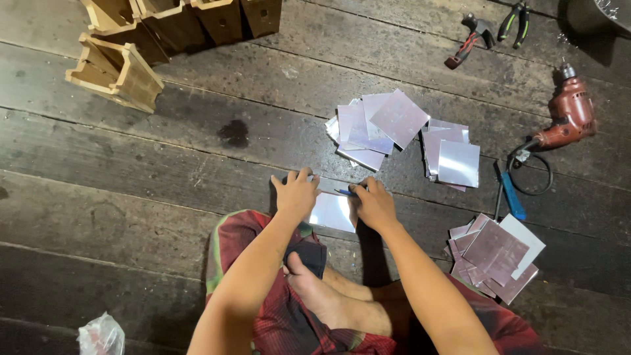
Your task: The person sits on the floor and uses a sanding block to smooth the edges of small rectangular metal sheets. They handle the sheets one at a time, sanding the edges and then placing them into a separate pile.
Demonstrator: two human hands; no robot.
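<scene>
I am sitting on a dark wooden plank floor (131, 171), legs crossed, looking down at a shiny metal square (334, 212) lying flat in front of me. My left hand (295, 193) is pressing down on the left edge of that square, fingers spread flat. My right hand (373, 202) is resting on its right edge, fingers curled around a blue pen (346, 192) whose tip is touching the square. Just beyond the square, a loose pile of similar squares (371, 128) is lying, with a second pile (451, 158) to its right. Right of the square, a third pile (496, 255) is sitting near my knee. Far beyond and right, a red drill (568, 115) is lying; far left, wooden boxes (121, 72) are standing.
</scene>
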